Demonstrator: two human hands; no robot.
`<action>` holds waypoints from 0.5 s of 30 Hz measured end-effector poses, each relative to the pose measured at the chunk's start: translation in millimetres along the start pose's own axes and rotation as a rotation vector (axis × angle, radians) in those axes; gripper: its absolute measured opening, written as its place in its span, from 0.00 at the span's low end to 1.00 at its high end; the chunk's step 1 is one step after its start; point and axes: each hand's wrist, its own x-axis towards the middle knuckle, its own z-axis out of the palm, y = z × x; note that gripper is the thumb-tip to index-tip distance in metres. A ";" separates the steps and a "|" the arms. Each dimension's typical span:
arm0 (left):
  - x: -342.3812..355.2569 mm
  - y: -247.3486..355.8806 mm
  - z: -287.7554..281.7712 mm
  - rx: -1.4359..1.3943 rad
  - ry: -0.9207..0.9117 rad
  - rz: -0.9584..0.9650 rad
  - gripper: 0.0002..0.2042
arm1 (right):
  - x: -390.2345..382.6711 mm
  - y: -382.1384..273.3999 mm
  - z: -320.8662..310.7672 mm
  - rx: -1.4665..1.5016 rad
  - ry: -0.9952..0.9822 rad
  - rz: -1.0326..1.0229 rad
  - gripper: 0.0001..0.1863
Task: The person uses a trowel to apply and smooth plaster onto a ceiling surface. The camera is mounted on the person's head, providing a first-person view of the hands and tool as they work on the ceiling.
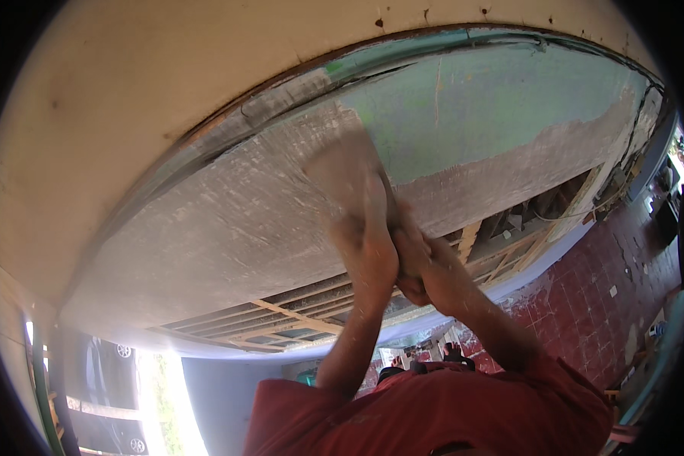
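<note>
Both my hands are raised to a broad board-like surface (205, 220), part bare grey and part flaking green paint (494, 99). They are closed together round the handle of a scraper (346, 167), whose wide flat blade is smeared by motion and lies against the surface where bare grey meets green. My left hand (368, 247) grips it with a finger or thumb laid along the tool. Just to the right, my right hand (424, 262) is wrapped round the lower part of the handle. The handle is mostly hidden by my fingers.
A cream surface (152, 68) adjoins the far edge, with a dark gap and loose wires (539, 45) along the joint. Wooden slats (281, 315) run along the near edge. Below are a red tiled floor (562, 304) and, at left, parked cars (102, 380).
</note>
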 end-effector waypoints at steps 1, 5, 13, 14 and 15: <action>-11.4 -20.6 -0.7 0.077 0.021 0.072 0.25 | -3.8 31.5 -14.4 0.015 0.006 0.016 0.27; -16.8 -44.6 2.4 0.193 0.053 0.165 0.24 | -1.9 49.2 -24.4 -0.053 0.052 -0.091 0.29; 3.5 -17.9 4.2 -0.113 -0.003 -0.044 0.23 | 16.1 0.1 -14.0 -0.037 -0.019 -0.023 0.24; -6.4 -30.4 2.2 -0.094 0.005 -0.051 0.23 | 10.4 17.7 -20.9 -0.026 -0.007 0.001 0.24; -19.2 -38.0 2.3 -0.073 0.017 -0.093 0.24 | 2.3 36.1 -28.3 -0.012 0.005 0.022 0.24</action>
